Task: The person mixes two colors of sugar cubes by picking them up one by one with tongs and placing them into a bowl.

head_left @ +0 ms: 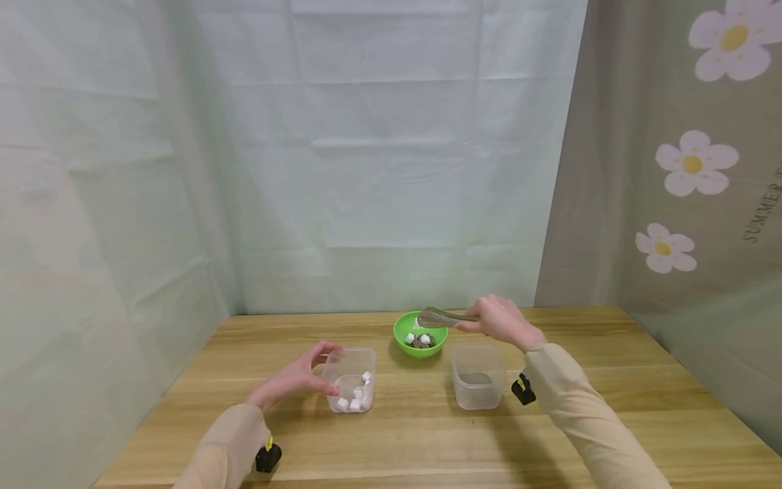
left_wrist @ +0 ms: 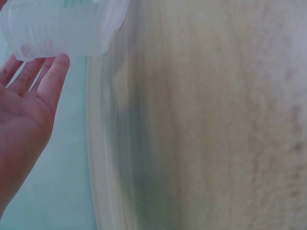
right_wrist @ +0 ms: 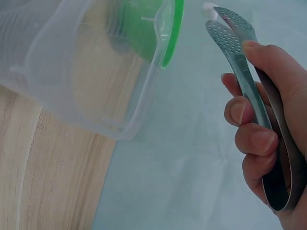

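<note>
My right hand (head_left: pixel 501 319) grips metal tongs (head_left: pixel 436 317) with perforated, spoon-shaped ends, held over the green bowl (head_left: pixel 400 333). In the right wrist view, a small white piece (right_wrist: pixel 209 10) shows at the tips of the tongs (right_wrist: pixel 249 86). Inside the bowl lie white cubes (head_left: pixel 425 339) on something dark. On the left, my left hand (head_left: pixel 299 373) holds a clear plastic container (head_left: pixel 357 356), thumb on the near side and fingers on the far side. Several white cubes (head_left: pixel 356 405) sit in that container. The left wrist view shows fingertips against its wall.
A second clear container (head_left: pixel 479 401), with no cubes visible, stands right of the bowl, below my right forearm. The wooden table (head_left: pixel 415 441) meets pale curtains (head_left: pixel 391 170) at the back and a flowered curtain (head_left: pixel 611 204) on the right.
</note>
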A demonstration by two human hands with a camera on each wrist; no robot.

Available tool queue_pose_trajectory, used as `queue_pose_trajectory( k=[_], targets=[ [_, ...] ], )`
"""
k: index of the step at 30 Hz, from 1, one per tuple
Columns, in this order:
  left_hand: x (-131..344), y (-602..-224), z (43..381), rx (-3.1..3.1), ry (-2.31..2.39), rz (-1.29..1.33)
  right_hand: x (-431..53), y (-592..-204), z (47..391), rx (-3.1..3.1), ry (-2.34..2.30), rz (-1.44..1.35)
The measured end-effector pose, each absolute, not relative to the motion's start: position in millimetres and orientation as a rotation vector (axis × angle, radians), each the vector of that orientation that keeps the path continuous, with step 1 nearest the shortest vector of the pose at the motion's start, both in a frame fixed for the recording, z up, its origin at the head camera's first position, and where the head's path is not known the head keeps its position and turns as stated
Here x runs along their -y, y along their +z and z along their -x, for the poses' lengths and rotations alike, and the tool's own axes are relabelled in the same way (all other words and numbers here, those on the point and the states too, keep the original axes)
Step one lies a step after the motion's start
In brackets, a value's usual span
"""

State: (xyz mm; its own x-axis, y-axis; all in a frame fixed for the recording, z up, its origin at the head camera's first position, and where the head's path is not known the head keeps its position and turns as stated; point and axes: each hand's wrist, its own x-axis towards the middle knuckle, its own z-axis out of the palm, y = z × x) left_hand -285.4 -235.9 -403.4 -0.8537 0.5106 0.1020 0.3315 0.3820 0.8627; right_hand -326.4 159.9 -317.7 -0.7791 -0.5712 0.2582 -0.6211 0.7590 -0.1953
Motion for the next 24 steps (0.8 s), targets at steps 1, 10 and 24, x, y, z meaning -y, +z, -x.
queue_pose_trajectory(
  k=[1, 10, 24],
  targets=[
    [235.8, -403.4, 285.4, -2.456, 1.468, -0.757, -160.0, -317.8, 326.3, 2.772, 0.402, -0.948],
    [235.5, -402.8, 285.0, -2.463, 1.471, -0.738, -159.5, -320.4, 327.9, 2.829, 0.384, -0.902],
    [236.1, -405.3, 286.3, -2.452, 1.489, -0.758, -142.8, -311.6, 318.7, 2.810, 0.328, -0.951]
  ],
)
